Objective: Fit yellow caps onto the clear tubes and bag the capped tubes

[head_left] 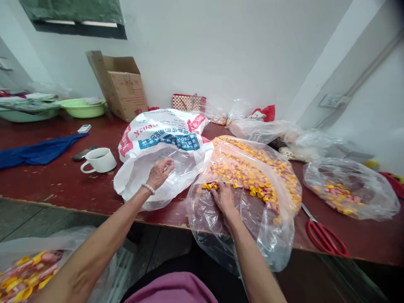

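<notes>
My left hand [160,171], with a beaded bracelet at the wrist, reaches over the mouth of a large white printed sack [170,132]. Its fingers are loosely stretched and slightly bent; nothing that I can make out is in them. Inside the sack shows a clear plastic liner [186,165]. My right hand [224,198] is in the opening of a big clear plastic bag [268,244], fingers spread at the near edge of a heap of small yellow plastic caps and red-pink wrapped pieces [240,168]. A few yellow caps [210,186] lie against its thumb; the fingertips are partly hidden.
Red-handled scissors [326,237] and a smaller clear bag of pieces [350,189] are at the right. A white mug [100,160], blue cloth [41,149], cardboard box [128,92] and green basin [82,108] stand leftward. Another filled bag [28,273] sits below the table's front edge.
</notes>
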`<state>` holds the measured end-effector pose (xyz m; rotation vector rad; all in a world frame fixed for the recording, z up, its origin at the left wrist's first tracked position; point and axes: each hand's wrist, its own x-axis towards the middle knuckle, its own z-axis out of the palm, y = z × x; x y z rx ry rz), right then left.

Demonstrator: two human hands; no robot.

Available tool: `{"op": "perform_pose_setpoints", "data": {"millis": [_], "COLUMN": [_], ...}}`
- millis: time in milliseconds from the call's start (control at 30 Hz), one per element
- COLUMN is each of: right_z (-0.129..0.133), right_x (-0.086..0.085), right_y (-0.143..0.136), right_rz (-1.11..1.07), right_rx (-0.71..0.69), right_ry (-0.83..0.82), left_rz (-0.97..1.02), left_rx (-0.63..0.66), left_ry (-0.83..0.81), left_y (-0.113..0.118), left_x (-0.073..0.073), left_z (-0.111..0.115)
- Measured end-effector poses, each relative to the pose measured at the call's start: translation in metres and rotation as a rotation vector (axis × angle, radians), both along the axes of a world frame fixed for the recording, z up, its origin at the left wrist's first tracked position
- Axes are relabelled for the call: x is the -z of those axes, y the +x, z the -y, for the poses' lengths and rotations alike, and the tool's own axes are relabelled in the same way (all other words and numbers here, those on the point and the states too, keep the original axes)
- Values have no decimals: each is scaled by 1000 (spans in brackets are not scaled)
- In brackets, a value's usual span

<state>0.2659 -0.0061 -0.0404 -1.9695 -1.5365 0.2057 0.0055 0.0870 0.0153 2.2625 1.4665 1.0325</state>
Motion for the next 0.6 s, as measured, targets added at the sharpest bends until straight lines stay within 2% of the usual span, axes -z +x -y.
{"op": "perform_pose_setpoints", "data": {"millis": [67, 133, 200, 267, 367, 533, 600], "right_z": [-4, -3, 2, 13, 42, 91, 100], "right_x": [2, 4, 3, 0, -13, -42, -51], "right_y": [-2, -1, 2, 3, -8, -45, -53], "right_rz": [1, -11, -38, -80, -168, -546, -566], "right_rx": [15, 24, 31, 27, -22, -336, -400], "right_ry": [-27, -36, -28, -6, 31, 148, 185], "left_rz": [122, 300, 462, 554, 633, 657, 691], "left_rx": [52, 162, 261, 303, 348, 472, 505], "left_ry": [-80, -241, -408, -505, -574, -734, -796], "left_y": [-1, 0, 3, 7, 14, 26, 30], "left_x": [-7, -9, -8, -6, -3, -2, -3], "left_z": [29, 61, 91, 113, 131, 141, 144]}}
